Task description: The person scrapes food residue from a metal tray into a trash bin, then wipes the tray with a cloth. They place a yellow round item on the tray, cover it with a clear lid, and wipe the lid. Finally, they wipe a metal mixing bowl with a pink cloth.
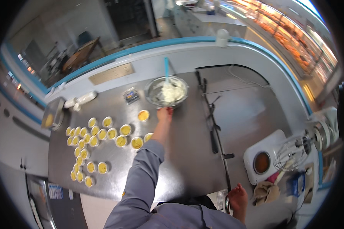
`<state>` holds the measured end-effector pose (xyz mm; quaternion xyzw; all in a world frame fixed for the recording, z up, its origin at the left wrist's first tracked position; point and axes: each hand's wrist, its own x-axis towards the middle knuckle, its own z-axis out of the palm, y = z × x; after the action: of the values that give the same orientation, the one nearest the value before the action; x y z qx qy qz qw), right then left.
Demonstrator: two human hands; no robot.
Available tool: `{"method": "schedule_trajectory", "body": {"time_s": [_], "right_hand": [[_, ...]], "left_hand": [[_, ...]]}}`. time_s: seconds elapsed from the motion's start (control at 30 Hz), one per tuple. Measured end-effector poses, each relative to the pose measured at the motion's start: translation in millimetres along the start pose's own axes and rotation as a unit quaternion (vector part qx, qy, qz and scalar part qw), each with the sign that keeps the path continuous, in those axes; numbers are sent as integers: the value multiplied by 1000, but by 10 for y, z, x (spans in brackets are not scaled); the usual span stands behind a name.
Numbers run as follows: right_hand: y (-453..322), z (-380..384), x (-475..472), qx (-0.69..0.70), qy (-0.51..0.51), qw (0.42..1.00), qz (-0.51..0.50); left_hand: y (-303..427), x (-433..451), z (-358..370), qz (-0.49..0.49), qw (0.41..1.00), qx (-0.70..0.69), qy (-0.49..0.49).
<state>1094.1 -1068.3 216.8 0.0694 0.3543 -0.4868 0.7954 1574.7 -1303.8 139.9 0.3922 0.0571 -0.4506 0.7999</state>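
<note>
A metal mixing bowl (152, 96) holds white cream (173, 91), with a blue-handled spatula (166, 67) standing in it. My left hand (164, 114) is at the bowl's near rim, its fingers closed on the edge. Left of that arm, many small white cups with yellow filling (121, 141) are spread over the steel table (114, 183). One cup with a more orange filling (143, 115) stands nearest the bowl. At the lower right, beside the table's edge, my right hand (238, 197) has its fingers bent upward; no object shows clearly in it.
A clear pack of dark contents (131, 95) lies left of the bowl. A clear container (54, 116) stands at the far left. Black-handled tools (213, 141) lie along the table's right side. Farther right are a stand mixer with a whisk (292, 153), a white appliance (250, 154) and a brown cloth (266, 192).
</note>
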Motion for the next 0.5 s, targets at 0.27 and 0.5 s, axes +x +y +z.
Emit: {"method": "schedule_trajectory", "body": {"time_s": [0.27, 0.5], "right_hand": [[129, 384, 278, -138, -76, 983, 99], [1252, 491, -33, -368, -144, 904, 160]], "left_hand": [[4, -1349, -212, -90, 981, 124, -122], [684, -3711, -1795, 45, 887, 419, -191]]}}
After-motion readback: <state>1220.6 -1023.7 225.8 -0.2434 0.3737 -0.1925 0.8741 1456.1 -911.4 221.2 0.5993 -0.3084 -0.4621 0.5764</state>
